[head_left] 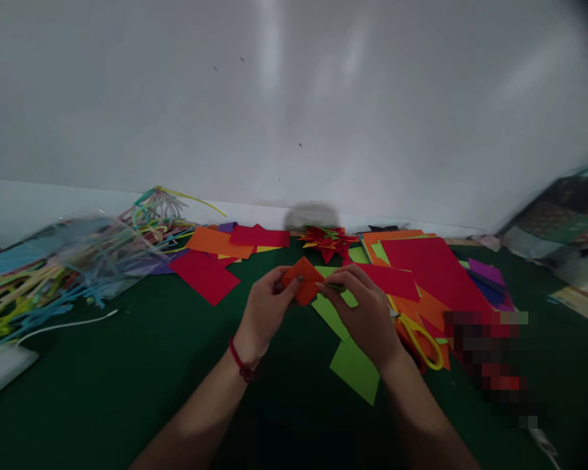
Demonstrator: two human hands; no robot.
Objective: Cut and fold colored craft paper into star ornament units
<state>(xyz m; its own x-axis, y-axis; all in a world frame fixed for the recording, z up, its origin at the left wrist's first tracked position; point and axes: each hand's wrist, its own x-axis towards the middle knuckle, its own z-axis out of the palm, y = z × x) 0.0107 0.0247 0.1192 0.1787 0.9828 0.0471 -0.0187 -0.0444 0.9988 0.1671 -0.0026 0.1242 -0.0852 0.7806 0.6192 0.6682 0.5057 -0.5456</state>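
An orange piece of paper (304, 269), turned like a diamond with a crease across it, is pinched between the thumb and fingers of my left hand (268, 303). At its right edge, my right hand (365, 310) pinches a small, thin dark piece (335, 286) whose kind I cannot make out. Light green paper pieces (357, 369) lie on the table beneath and beside my right hand. Scissors with yellow handles (424, 343) rest just right of that hand, partly hidden by it.
A pile of pointed red, orange and green paper shapes (327, 241) lies behind my hands. Red sheets (428, 264) are stacked at right, with red and orange pieces (220, 241) at left. Colourful pipe-like strips (78, 274) in clear plastic fill the far left, near a white device (4, 369).
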